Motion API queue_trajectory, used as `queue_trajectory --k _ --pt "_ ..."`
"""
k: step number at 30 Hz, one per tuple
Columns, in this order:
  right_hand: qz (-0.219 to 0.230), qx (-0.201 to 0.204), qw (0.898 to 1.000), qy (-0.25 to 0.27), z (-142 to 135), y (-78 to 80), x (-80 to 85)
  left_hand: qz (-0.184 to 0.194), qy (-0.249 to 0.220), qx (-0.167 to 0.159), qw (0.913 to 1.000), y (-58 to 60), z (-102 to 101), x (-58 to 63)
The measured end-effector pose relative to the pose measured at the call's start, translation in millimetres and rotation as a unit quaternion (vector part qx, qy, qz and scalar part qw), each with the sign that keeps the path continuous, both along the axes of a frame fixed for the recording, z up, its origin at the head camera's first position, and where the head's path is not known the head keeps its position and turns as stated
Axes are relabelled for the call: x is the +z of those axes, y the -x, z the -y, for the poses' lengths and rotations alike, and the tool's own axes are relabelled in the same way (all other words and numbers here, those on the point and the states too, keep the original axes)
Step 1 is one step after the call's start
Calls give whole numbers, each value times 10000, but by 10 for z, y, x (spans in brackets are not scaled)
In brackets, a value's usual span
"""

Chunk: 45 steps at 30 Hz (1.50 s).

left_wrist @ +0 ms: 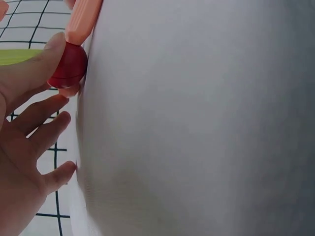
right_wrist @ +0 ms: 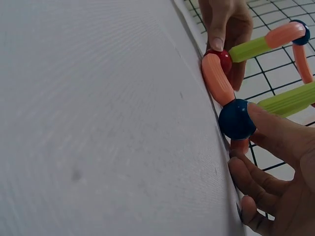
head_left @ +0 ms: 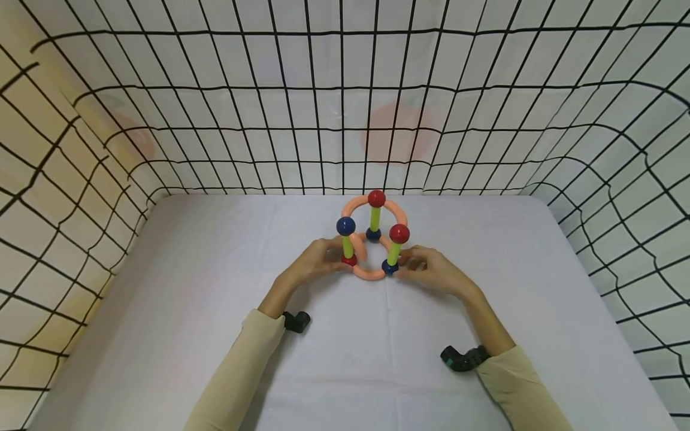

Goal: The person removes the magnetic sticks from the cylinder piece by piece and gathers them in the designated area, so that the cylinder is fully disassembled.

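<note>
A magnetic ball-and-rod structure stands on the white-covered table (head_left: 345, 371). Yellow-green rods (head_left: 375, 218) rise upright between balls, and curved orange rods (head_left: 369, 274) link balls at the base and top. My left hand (head_left: 319, 258) grips the lower left red ball (left_wrist: 70, 66), its thumb on it and the other fingers spread. My right hand (head_left: 431, 269) holds the lower right blue ball (right_wrist: 237, 119), thumb against its side. On top sit a blue ball (head_left: 345, 226) and two red balls (head_left: 399, 233). One orange rod (head_left: 358, 246) slants below the top blue ball; its lower connection is unclear.
Black wire grid (head_left: 342, 90) surrounds the table at the back and both sides, with pale cloth behind it. Dark wrist-worn devices (head_left: 463, 358) sit on both forearms. The structure stands near the table's far edge.
</note>
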State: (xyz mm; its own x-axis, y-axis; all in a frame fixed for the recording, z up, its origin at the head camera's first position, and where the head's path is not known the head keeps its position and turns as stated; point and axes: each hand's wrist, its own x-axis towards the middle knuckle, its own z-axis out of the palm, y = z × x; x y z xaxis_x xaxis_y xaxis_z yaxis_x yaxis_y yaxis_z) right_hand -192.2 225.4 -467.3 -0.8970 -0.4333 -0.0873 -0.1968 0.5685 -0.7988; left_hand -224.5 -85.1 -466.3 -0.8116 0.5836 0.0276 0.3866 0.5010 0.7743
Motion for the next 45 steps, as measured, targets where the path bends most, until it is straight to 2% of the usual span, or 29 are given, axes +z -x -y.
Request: queue_trajectory --k 5,12,20,28,38,45 --pt "-118 48 9999 -47 44 -3 15 15 172 -36 9998 5 11 14" --pt "-62 -236 9993 -272 111 6 13 40 308 -14 9995 -3 27 39" --pt "-132 -418 9986 -295 123 -1 24 70 383 14 9992 -38 29 42" --pt "-185 -301 9989 -312 76 3 20 252 356 62 9990 -123 48 61" --pt "-283 -414 9985 -217 24 35 -16 -157 883 -10 9960 -248 26 82" --pt "-277 -634 9973 -233 47 46 -30 -355 1216 -59 9919 -245 20 95"
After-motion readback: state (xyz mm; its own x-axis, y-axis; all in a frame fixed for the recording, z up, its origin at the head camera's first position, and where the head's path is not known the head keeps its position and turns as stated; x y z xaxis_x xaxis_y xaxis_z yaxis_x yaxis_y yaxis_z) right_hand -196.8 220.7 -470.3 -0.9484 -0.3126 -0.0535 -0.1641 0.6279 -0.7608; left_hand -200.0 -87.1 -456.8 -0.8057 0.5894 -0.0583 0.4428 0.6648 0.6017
